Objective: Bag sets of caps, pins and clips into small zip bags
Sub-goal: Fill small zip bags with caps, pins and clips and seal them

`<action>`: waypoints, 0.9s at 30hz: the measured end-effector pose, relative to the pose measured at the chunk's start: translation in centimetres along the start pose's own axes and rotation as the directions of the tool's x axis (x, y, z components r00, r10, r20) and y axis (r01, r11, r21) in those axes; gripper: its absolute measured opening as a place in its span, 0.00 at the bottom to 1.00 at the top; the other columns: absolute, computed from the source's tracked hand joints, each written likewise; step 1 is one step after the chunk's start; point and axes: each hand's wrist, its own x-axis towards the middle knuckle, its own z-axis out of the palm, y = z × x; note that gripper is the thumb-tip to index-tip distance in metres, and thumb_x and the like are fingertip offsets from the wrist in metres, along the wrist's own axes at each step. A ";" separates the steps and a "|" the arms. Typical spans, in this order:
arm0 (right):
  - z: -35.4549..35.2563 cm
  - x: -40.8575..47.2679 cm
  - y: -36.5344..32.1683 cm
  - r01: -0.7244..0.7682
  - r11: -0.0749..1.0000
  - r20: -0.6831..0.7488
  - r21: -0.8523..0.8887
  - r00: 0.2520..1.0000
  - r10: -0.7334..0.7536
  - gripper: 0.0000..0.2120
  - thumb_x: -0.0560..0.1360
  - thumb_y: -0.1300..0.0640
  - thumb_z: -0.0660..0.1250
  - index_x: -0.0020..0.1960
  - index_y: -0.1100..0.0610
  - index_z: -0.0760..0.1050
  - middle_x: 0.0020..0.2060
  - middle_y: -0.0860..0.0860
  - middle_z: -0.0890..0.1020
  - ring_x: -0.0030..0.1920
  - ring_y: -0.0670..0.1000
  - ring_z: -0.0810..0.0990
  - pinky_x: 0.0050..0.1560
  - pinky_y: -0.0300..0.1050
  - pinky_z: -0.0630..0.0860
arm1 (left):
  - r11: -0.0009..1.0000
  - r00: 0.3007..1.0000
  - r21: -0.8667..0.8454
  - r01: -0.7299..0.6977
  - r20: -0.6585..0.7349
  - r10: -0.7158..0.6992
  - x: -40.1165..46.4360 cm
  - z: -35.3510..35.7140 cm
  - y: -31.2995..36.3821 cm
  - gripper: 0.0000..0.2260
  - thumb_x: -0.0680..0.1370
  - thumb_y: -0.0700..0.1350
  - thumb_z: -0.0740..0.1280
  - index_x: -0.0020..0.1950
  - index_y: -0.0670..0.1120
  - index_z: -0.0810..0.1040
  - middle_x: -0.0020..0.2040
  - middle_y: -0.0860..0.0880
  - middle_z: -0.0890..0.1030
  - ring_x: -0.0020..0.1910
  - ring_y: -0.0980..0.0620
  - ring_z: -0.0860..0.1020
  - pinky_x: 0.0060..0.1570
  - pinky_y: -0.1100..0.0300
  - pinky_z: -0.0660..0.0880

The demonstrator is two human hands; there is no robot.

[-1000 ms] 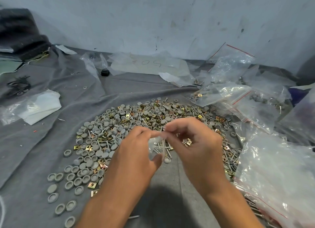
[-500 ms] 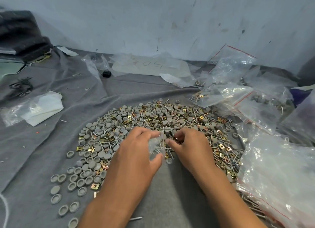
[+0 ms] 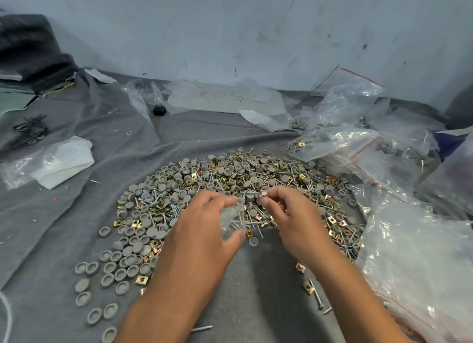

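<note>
Nearest the camera, two bare forearms reach forward over a grey cloth (image 3: 58, 230) that covers the surface. Loose grey caps (image 3: 84, 285) lie scattered on the cloth at lower left, and a few stray screws (image 3: 316, 295) and one brass clip (image 3: 308, 287) lie at lower right, just beside the right forearm.

Slightly farther on, the left hand (image 3: 204, 224) holds a small zip bag (image 3: 234, 219): the thumb sits under the bag's lower edge and the curled fingers (image 3: 225, 201) close on its upper edge, so the clear bag stands between them with its mouth towards the right hand. Several pins show through the plastic. The right hand (image 3: 294, 214) is just beside the bag but apart from it. Its thumb and forefinger pinch the head of one pin (image 3: 263, 194) at the level of the bag's top edge, above the heap; the remaining fingers are curled loosely.

Beyond both hands lies the main heap (image 3: 230, 173) of grey caps, silver pins and brass clips, mixed together in a broad round patch on the cloth.

At the right, a large clear bag (image 3: 422, 260) lies close to the right forearm, with more red-striped zip bags (image 3: 353, 148) behind it. At the left rests a folded white sheet in plastic (image 3: 58, 160). Farther back lie a small black object (image 3: 158, 110) and a plastic sheet with handwritten figures (image 3: 227, 96), against a pale wall (image 3: 230, 27).
</note>
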 end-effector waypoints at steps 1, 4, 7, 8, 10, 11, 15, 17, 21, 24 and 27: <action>-0.5 -0.3 -0.7 0.016 0.982 0.005 0.191 1.000 -0.017 0.08 0.81 0.48 0.66 0.46 0.49 0.78 0.36 0.41 0.78 0.37 0.42 0.73 0.39 0.42 0.69 | 1.000 1.000 -0.002 0.005 0.001 -0.005 0.0 0.0 0.0 0.22 0.71 0.52 0.75 0.65 0.62 0.76 0.56 0.66 0.72 0.41 0.66 0.72 0.49 0.60 0.77; -1.2 -1.7 -3.0 0.127 0.869 0.000 0.479 0.990 -0.144 0.04 0.80 0.48 0.68 0.49 0.47 0.79 0.36 0.42 0.79 0.35 0.41 0.73 0.37 0.36 0.70 | 1.000 1.000 -0.004 0.007 -0.005 -0.007 0.1 0.0 0.1 0.23 0.72 0.52 0.76 0.65 0.61 0.76 0.55 0.66 0.72 0.42 0.65 0.72 0.49 0.59 0.78; -0.5 -2.5 -3.9 0.271 0.914 0.004 0.301 0.958 -0.285 0.04 0.78 0.51 0.72 0.51 0.44 0.80 0.42 0.40 0.82 0.41 0.40 0.80 0.42 0.32 0.73 | 1.000 1.000 -0.001 0.012 0.001 -0.012 0.1 0.0 0.2 0.22 0.71 0.52 0.76 0.63 0.60 0.76 0.54 0.65 0.71 0.45 0.65 0.74 0.48 0.59 0.78; -0.4 -2.6 -3.8 0.303 0.929 0.014 0.211 0.950 -0.313 0.07 0.77 0.51 0.73 0.53 0.43 0.80 0.44 0.39 0.83 0.45 0.40 0.81 0.45 0.31 0.74 | 1.000 1.000 0.003 0.009 0.004 -0.009 0.1 0.0 0.2 0.21 0.71 0.52 0.76 0.63 0.58 0.76 0.54 0.65 0.71 0.45 0.64 0.74 0.49 0.59 0.78; -0.9 -2.1 -3.0 0.275 0.945 0.001 0.176 0.960 -0.280 0.10 0.76 0.51 0.74 0.56 0.42 0.79 0.45 0.37 0.83 0.47 0.40 0.81 0.46 0.30 0.74 | 1.000 1.000 0.009 0.010 0.010 -0.010 0.1 0.0 0.2 0.23 0.71 0.51 0.75 0.65 0.58 0.76 0.55 0.65 0.71 0.44 0.64 0.74 0.49 0.58 0.79; -1.5 -1.7 -2.3 0.229 0.957 -0.027 0.179 0.973 -0.228 0.09 0.76 0.51 0.73 0.55 0.41 0.79 0.45 0.37 0.83 0.47 0.40 0.81 0.45 0.29 0.74 | 1.000 1.000 0.009 0.011 0.009 -0.011 0.1 0.0 0.1 0.23 0.71 0.51 0.75 0.66 0.60 0.75 0.55 0.65 0.72 0.43 0.64 0.73 0.49 0.58 0.79; -3.1 -0.2 1.4 -0.004 0.985 0.057 -0.174 0.998 0.014 0.09 0.78 0.52 0.71 0.54 0.39 0.77 0.47 0.37 0.80 0.46 0.35 0.77 0.43 0.28 0.72 | 1.000 1.000 0.002 0.019 -0.007 -0.019 0.0 -0.2 0.2 0.23 0.70 0.52 0.71 0.65 0.63 0.74 0.53 0.67 0.72 0.42 0.66 0.73 0.48 0.61 0.79; -2.6 -0.1 2.4 -0.051 0.938 0.168 -0.343 0.979 0.114 0.11 0.78 0.50 0.71 0.60 0.42 0.78 0.55 0.41 0.80 0.53 0.40 0.77 0.54 0.39 0.76 | 1.000 1.000 0.009 0.017 -0.009 -0.017 0.0 -0.2 0.3 0.24 0.71 0.52 0.71 0.66 0.62 0.74 0.53 0.66 0.72 0.43 0.66 0.73 0.49 0.61 0.79; -1.9 -0.1 2.5 -0.017 0.905 0.192 -0.426 0.975 0.109 0.15 0.77 0.44 0.71 0.63 0.42 0.77 0.57 0.43 0.77 0.59 0.48 0.75 0.60 0.48 0.75 | 0.999 1.000 0.033 0.010 -0.029 -0.009 0.0 -0.3 0.3 0.23 0.71 0.54 0.70 0.67 0.62 0.74 0.54 0.66 0.72 0.44 0.68 0.72 0.49 0.63 0.78; -1.5 -0.2 2.3 0.010 0.898 0.155 -0.440 0.986 0.066 0.07 0.77 0.43 0.70 0.54 0.42 0.77 0.51 0.41 0.75 0.54 0.47 0.74 0.52 0.47 0.75 | 0.999 0.999 0.042 0.014 -0.045 -0.012 0.0 -0.3 0.3 0.23 0.73 0.56 0.71 0.67 0.61 0.74 0.55 0.66 0.72 0.44 0.68 0.72 0.49 0.62 0.78; -0.9 -0.3 2.2 0.026 0.893 0.154 -0.450 0.987 0.049 0.06 0.78 0.44 0.69 0.52 0.43 0.76 0.49 0.42 0.74 0.51 0.47 0.73 0.49 0.45 0.73 | 0.998 0.999 0.051 0.021 -0.036 -0.019 0.0 -0.4 0.2 0.23 0.73 0.58 0.69 0.68 0.61 0.74 0.55 0.65 0.72 0.44 0.66 0.72 0.50 0.61 0.78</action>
